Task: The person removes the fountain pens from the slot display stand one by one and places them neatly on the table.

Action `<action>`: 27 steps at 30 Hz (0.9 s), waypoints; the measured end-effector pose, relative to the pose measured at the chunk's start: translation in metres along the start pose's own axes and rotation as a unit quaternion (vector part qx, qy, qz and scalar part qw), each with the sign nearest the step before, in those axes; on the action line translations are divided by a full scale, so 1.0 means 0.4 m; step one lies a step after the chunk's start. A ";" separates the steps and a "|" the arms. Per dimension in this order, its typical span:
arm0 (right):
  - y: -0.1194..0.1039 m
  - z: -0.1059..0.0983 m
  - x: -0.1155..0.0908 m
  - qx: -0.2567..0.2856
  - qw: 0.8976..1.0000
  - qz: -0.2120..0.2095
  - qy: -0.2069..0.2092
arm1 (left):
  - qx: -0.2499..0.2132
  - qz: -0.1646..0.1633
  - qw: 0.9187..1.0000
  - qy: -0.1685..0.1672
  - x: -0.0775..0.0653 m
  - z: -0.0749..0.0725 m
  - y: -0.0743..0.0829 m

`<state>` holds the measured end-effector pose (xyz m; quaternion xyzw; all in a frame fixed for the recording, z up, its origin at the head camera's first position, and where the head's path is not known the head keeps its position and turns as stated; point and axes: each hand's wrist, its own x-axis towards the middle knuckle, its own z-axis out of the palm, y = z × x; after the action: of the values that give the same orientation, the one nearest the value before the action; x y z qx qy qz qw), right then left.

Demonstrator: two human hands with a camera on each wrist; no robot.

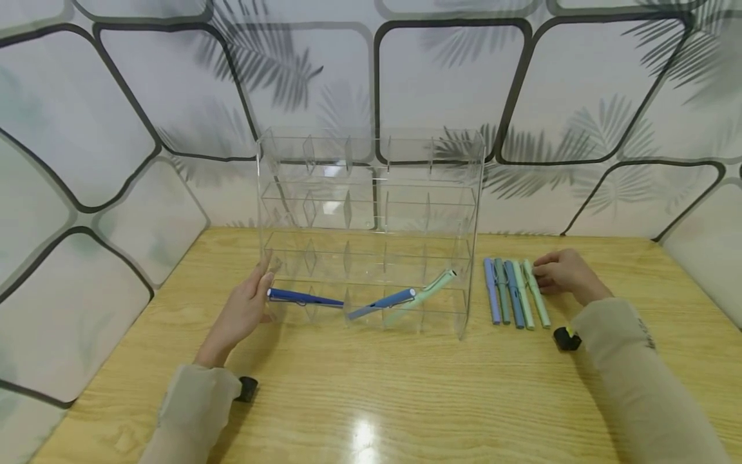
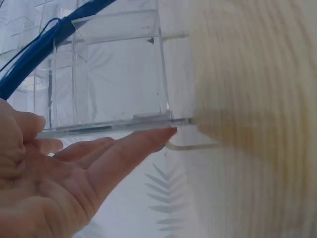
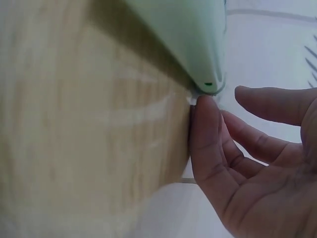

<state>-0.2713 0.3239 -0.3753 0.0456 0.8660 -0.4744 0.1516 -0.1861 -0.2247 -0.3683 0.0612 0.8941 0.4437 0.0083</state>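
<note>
My left hand grips the left side panel of a clear acrylic rack, with its fingers along the outside and the thumb at the panel's edge. In the rack's lower front lie a dark blue pen, a medium blue pen and a light green pen, the last two slanted. My right hand is beside the row of pens on the table. One fingertip touches the end of the outermost light green pen, while the thumb stands apart from it.
Left of that pen, side by side, lie a lilac pen, a grey-green pen, a blue pen and another pale green pen. The wooden table meets a patterned wall covering behind the rack.
</note>
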 end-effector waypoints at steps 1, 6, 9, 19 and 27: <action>-0.001 0.001 -0.002 -0.003 1.000 -0.004 0.004 | 0.000 -0.004 1.000 0.000 0.000 0.002 0.002; -0.015 0.011 -0.016 -0.022 0.998 -0.042 0.041 | -0.018 -0.036 0.999 0.008 0.000 0.008 0.017; -0.035 0.027 -0.030 -0.024 0.995 -0.075 0.063 | -0.026 -0.049 0.998 0.008 -0.001 0.011 0.023; -0.141 0.132 -0.083 0.092 0.975 -0.195 -0.044 | -0.051 -0.049 0.997 -0.019 -0.003 0.006 0.024; -0.177 0.176 -0.089 0.098 0.972 -0.184 -0.111 | -0.056 -0.039 0.997 -0.027 -0.005 0.003 0.019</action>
<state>-0.2378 0.2287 -0.3426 -0.1526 0.7865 -0.5789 0.1517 -0.1832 -0.2195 -0.3630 0.0375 0.8691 0.4904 0.0532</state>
